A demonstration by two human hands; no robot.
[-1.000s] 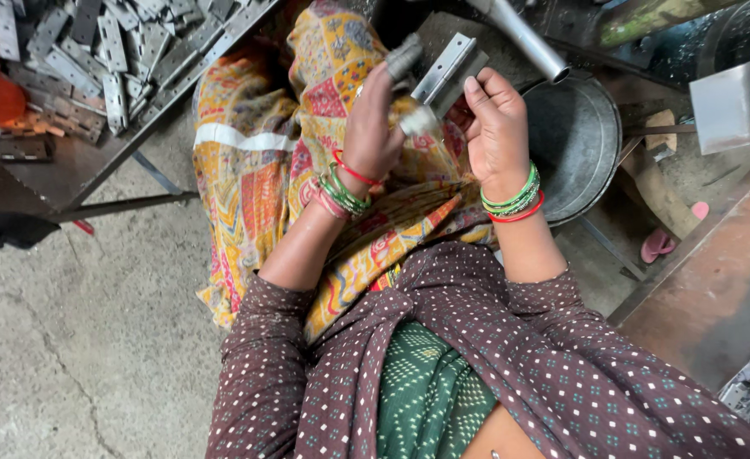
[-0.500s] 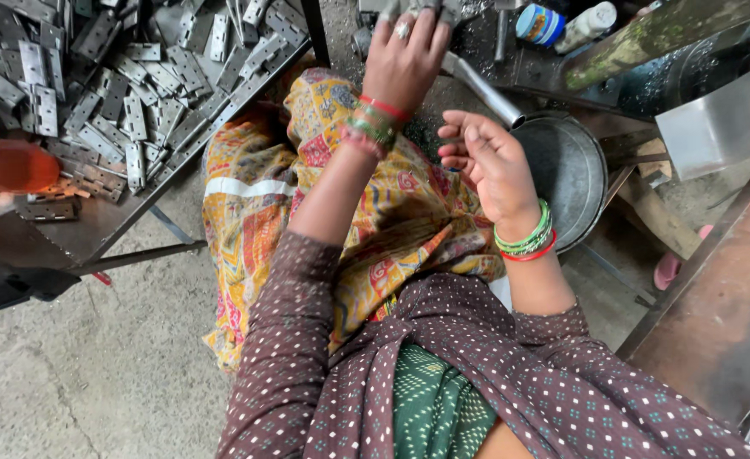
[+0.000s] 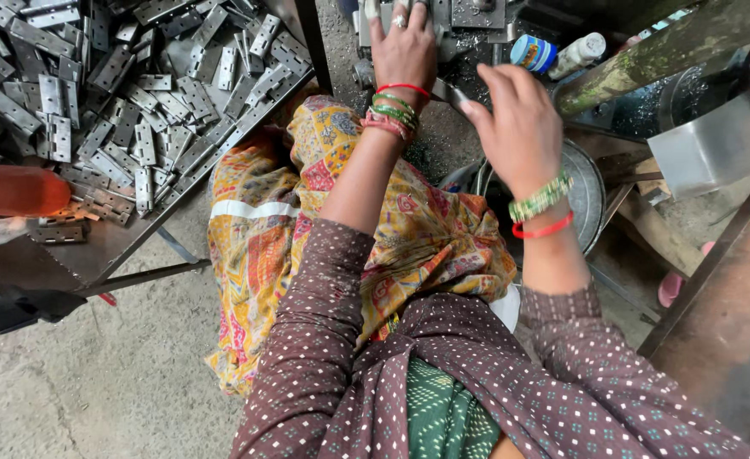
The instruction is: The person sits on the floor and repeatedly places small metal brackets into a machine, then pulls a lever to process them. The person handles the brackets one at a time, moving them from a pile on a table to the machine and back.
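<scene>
Two hands at a metal press.
Left hand (image 3: 404,51) flat on the press (image 3: 477,13), fingers spread; right hand (image 3: 519,127) pinches a metal strip (image 3: 450,92); hinges (image 3: 137,85) heaped on the tray's far corner.

Metal workshop, heaped steel hinges (image 3: 137,93), machine parts (image 3: 477,17), concrete floor (image 3: 77,382)

Both hands reach forward: the left hand (image 3: 404,51) rests on a metal fixture (image 3: 468,13), the right hand (image 3: 515,127) beside a steel bowl (image 3: 591,191).

left hand (image 3: 404,53): arm stretched forward, fingers spread flat | right hand (image 3: 519,132): raised, fingers curled
</scene>
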